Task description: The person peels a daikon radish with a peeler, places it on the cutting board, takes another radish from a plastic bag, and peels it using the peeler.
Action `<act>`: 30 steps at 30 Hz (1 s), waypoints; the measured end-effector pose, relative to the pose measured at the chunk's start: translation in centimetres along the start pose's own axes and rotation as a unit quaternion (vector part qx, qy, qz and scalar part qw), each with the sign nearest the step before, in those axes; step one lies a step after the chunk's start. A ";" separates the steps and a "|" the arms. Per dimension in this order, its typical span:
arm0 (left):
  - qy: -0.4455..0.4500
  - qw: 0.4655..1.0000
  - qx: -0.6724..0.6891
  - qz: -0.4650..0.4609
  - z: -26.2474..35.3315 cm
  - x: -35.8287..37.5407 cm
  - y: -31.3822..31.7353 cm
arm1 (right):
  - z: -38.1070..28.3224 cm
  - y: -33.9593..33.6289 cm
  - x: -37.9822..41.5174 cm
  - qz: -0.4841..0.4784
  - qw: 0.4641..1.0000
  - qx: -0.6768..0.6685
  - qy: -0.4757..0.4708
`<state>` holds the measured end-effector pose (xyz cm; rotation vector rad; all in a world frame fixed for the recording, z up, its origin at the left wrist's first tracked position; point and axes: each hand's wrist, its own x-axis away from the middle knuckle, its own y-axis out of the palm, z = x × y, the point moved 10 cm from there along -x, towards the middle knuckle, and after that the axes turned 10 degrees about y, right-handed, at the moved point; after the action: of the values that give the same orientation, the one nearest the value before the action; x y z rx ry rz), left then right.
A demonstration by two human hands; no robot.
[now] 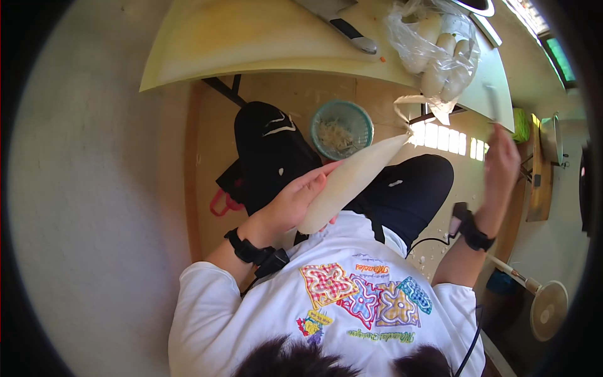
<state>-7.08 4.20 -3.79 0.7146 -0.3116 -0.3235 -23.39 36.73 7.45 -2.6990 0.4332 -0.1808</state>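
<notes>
My left hand (pixel 295 198) is wrapped round the thick end of a long white radish (pixel 358 179). The radish is held at a slant above my lap, its narrow tip pointing away and to the right. A thin curled strip (pixel 402 108) hangs off that tip. Away to the right, my right hand (pixel 502 154) is raised, with its fingers closed on a thin tool (pixel 492 100); motion blur hides what kind it is. Beyond the radish, a blue basket (pixel 316 129) on the floor holds pale shavings (pixel 335 135).
A table (pixel 232 47) stands in front of my knees. On it lie a dark-handled knife (pixel 348 31) and a clear plastic bag (pixel 411 47) with several white radishes. A fan (pixel 548 311) stands at the right. Something pink (pixel 223 203) is by my left leg.
</notes>
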 end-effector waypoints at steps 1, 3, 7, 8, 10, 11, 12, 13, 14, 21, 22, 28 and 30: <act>-0.002 1.000 -0.022 0.013 0.2 0.1 -0.4 | -0.5 -4.0 -0.8 0.069 0.997 -0.010 0.026; -0.005 0.999 -0.016 0.033 0.2 -0.1 -1.1 | -0.4 -10.6 -2.9 0.145 0.985 -0.089 0.019; -0.002 0.999 -0.004 0.043 0.8 -0.5 -1.6 | -3.3 -11.3 -1.0 0.131 0.987 -0.083 0.035; -0.002 0.999 -0.003 0.041 0.8 -0.5 -1.7 | -3.9 -9.2 0.3 0.147 0.986 -0.074 0.019; -0.004 0.998 0.007 0.059 0.6 -0.7 -2.5 | -3.8 -2.4 3.0 0.062 0.995 -0.076 0.011; -0.003 0.998 0.006 0.058 0.5 -0.8 -2.7 | -2.8 2.1 4.1 -0.120 0.990 -0.070 -0.028; 0.003 0.998 0.029 0.053 0.4 -1.0 -2.6 | -1.8 7.2 7.1 -0.239 0.968 -0.081 0.002; 0.008 0.997 0.053 0.050 0.3 -1.1 -2.5 | -2.7 11.7 10.4 -0.317 0.943 0.076 -0.067; 0.008 0.997 0.052 0.052 0.2 -1.2 -2.2 | -3.9 15.4 14.4 -0.400 0.885 0.175 -0.159; 0.028 0.993 0.075 0.082 0.6 -0.2 -2.8 | -2.5 21.3 23.1 -0.540 0.786 0.159 -0.254; 0.030 0.994 0.067 0.081 0.7 -0.1 -2.8 | -2.5 21.1 23.0 -0.543 0.786 0.157 -0.250; 0.013 0.997 0.024 0.074 0.3 0.0 -2.6 | -1.2 15.4 8.9 -0.208 0.937 0.256 -0.117; 0.017 0.997 0.021 0.071 0.3 0.0 -2.2 | 1.1 9.3 0.8 -0.105 0.987 0.096 -0.079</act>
<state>-7.59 2.52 -5.09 0.7341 -0.3349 -0.1701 -25.01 28.78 2.73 -2.5410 0.0782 -0.0627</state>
